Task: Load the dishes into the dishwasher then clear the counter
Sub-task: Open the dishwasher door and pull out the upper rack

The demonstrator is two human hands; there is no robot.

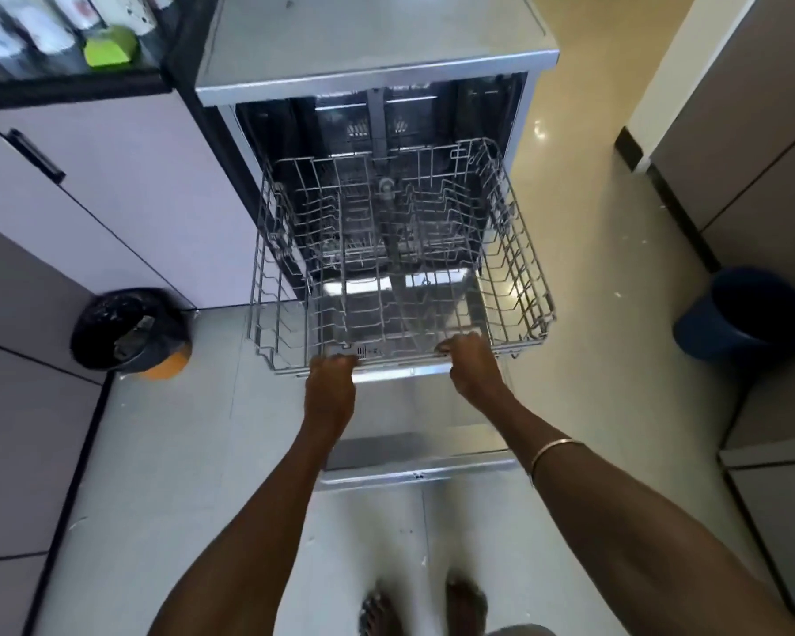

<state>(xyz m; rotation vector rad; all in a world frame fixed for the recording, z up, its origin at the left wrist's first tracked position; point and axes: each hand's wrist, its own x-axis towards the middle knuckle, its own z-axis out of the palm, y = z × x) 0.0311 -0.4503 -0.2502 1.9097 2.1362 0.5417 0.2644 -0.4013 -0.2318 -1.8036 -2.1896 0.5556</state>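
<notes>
A silver dishwasher (377,43) stands open in front of me, its door (414,452) folded down flat. A grey wire rack (519,250) is pulled out over the door and holds no dishes. My left hand (330,383) grips the rack's front rail left of centre. My right hand (471,367) grips the same rail to the right, fingers curled over the wire. A thin bangle sits on my right forearm. White dishes (28,25) and a green item (111,45) lie blurred on the dark counter (65,84) at the top left.
A black-lined bin (129,332) stands on the floor left of the rack. A blue bucket (744,314) sits at the right by a cabinet (753,153). Lilac cabinets (111,185) run along the left. My bare feet (423,603) are just behind the door.
</notes>
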